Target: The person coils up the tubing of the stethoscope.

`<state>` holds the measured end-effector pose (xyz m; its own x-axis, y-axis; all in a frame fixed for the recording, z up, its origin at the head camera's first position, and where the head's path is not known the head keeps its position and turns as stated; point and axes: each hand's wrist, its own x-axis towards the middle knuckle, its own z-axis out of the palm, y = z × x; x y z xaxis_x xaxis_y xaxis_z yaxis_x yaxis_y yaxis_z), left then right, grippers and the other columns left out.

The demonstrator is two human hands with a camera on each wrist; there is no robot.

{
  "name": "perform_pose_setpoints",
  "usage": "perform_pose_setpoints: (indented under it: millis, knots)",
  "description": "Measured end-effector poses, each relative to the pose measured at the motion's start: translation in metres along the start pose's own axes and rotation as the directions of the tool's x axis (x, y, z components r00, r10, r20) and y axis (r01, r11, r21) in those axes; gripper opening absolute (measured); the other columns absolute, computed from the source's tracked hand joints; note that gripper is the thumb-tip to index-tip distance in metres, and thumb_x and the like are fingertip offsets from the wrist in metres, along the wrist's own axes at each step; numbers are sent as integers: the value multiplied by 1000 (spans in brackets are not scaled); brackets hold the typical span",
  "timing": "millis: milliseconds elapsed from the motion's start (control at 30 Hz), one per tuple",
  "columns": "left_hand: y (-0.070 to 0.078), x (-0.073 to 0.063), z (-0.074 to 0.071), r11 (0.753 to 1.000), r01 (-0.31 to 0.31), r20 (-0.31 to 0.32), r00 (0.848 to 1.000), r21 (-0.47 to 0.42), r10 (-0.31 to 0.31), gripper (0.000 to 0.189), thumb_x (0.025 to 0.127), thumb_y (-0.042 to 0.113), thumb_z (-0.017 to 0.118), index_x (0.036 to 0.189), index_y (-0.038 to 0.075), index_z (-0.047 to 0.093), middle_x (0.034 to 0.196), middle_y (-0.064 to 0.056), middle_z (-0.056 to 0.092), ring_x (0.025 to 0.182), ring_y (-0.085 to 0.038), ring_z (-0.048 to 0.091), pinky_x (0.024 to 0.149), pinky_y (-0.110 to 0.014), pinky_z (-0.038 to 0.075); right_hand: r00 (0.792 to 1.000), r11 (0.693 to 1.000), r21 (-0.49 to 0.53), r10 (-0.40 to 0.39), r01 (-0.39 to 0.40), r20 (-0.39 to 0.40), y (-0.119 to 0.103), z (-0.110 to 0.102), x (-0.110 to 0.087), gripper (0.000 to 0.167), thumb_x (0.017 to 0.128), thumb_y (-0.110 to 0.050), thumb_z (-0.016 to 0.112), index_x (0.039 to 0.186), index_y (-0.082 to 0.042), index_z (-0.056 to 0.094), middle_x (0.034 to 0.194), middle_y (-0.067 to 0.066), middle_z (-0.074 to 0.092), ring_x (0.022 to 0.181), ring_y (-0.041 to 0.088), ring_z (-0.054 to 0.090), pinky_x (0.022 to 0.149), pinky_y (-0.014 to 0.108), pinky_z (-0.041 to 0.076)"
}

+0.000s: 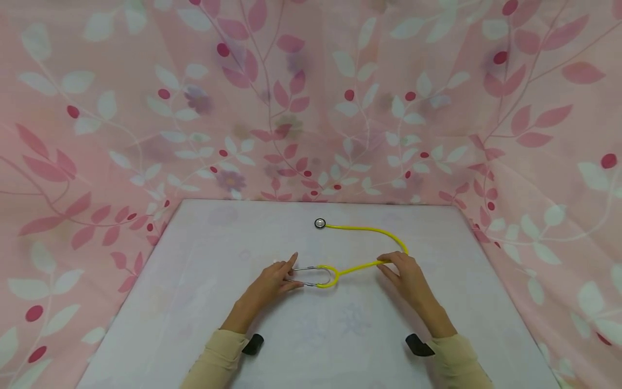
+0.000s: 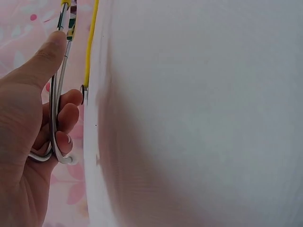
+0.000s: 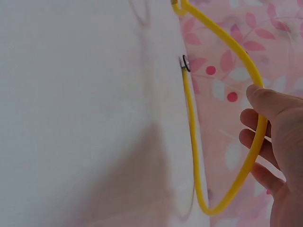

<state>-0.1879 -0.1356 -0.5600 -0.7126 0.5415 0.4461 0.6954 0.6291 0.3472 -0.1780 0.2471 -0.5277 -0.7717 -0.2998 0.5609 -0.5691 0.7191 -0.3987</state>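
A stethoscope with yellow tubing [image 1: 359, 267] and a metal headset is held between both hands above the white table. My left hand [image 1: 272, 281] grips the metal ear tubes [image 2: 53, 106], thumb on one side and fingers curled on the other; a pale eartip [image 2: 71, 160] pokes out below the fingers. My right hand [image 1: 408, 278] pinches the yellow tube [image 3: 259, 130] between thumb and fingers, partway along its length. From there the tube bends back to the round chest piece [image 1: 319, 223], which lies near the table's far edge.
The white tabletop [image 1: 204, 237] is bounded at the back and sides by pink leaf-patterned cloth [image 1: 311, 108]. Dark wrist-worn pieces [image 1: 253, 344] show beside both beige sleeves [image 1: 216, 356].
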Motion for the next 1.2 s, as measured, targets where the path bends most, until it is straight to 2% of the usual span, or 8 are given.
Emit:
perform_pose_setpoints:
  millis: [167,367,600,700,867,967,1067,1200]
  knots:
    - [2,2,-3,999,-16,-6,1000,-32,16,87,74,25,85,147,3,44,91,-4,69,81,-17,65,97,-47,52,999,999,39,-35,36,-26,-7,-3,22,27,80,-8,79,106,-9,70,101,0,72,99,20,66,88,40,50]
    - [9,6,-8,999,-46,10,999,-27,46,84,75,27,85,145,3,46,91,-2,69,80,-12,64,88,-38,57,997,996,59,-70,72,-31,-21,-1,50,29,82,-8,79,110,-13,72,104,-2,71,104,18,64,90,37,51]
    - [23,15,-11,993,-100,26,994,-60,101,82,76,26,84,144,1,46,91,-3,68,77,-13,61,71,-22,55,995,988,129,-90,84,44,-39,12,82,24,87,-21,75,110,-14,74,99,-3,70,92,13,66,79,35,58]
    - [32,18,-14,992,-107,27,994,-71,109,83,76,27,84,145,3,45,93,-3,69,78,-12,61,79,-27,57,988,975,193,-124,105,88,-44,21,90,25,88,-23,73,111,-16,74,96,-4,71,84,11,66,73,32,59]
    - [42,25,-16,987,-139,11,990,-81,140,85,76,29,84,146,4,44,94,-3,69,78,-13,64,98,-48,52,967,945,304,-184,124,177,-47,37,96,24,88,-23,73,111,-16,74,100,-4,74,80,7,65,69,23,57]
    - [45,27,-17,984,-152,2,988,-93,153,86,75,28,84,147,4,43,95,-3,69,80,-15,66,99,-50,51,962,917,393,-167,70,217,-47,48,94,23,86,-13,74,109,-9,75,101,0,75,80,8,66,69,20,57]
    - [47,28,-20,981,-169,-7,986,-93,169,83,77,28,83,147,4,44,97,-3,69,82,-15,66,97,-43,54,959,871,492,-127,-14,253,-52,57,91,22,85,-2,72,107,-1,74,99,8,75,76,14,67,68,21,57]
    - [48,28,-24,977,-186,2,982,-102,187,76,85,30,76,147,3,43,99,-3,68,85,-14,68,83,-24,57,948,819,565,-92,-103,306,-65,58,88,20,89,2,68,108,3,73,96,16,75,67,19,63,61,21,55]
